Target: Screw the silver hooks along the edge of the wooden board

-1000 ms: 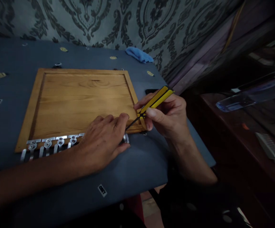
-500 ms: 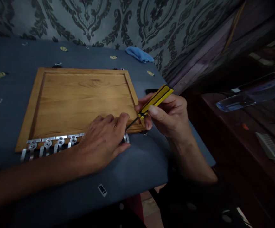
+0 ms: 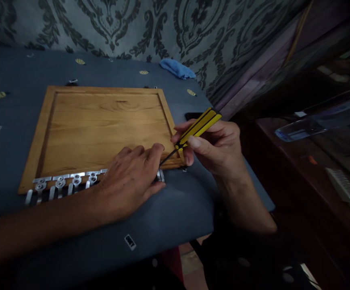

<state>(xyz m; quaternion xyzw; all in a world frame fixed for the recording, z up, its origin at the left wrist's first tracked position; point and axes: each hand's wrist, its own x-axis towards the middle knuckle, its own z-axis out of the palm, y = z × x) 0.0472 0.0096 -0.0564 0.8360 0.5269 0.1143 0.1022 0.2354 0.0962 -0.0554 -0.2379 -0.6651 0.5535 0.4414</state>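
A wooden board with a raised rim lies on the blue tablecloth. Along its near edge runs a metal hook rail with several screws. My left hand lies flat on the right part of that rail, fingers stretched out and pressing it down. My right hand is closed round a yellow and black screwdriver. Its thin dark shaft slants down to the left, and the tip reaches the rail at my left fingertips, near the board's near right corner.
A blue cloth lies at the table's far side by the patterned wall. A dark flat object sits just right of the board. The table edge drops off to the right, where a dark wooden shelf holds a clear plastic item.
The screwdriver handle has turned slightly in my right fingers. My left hand and the board have stayed in place.
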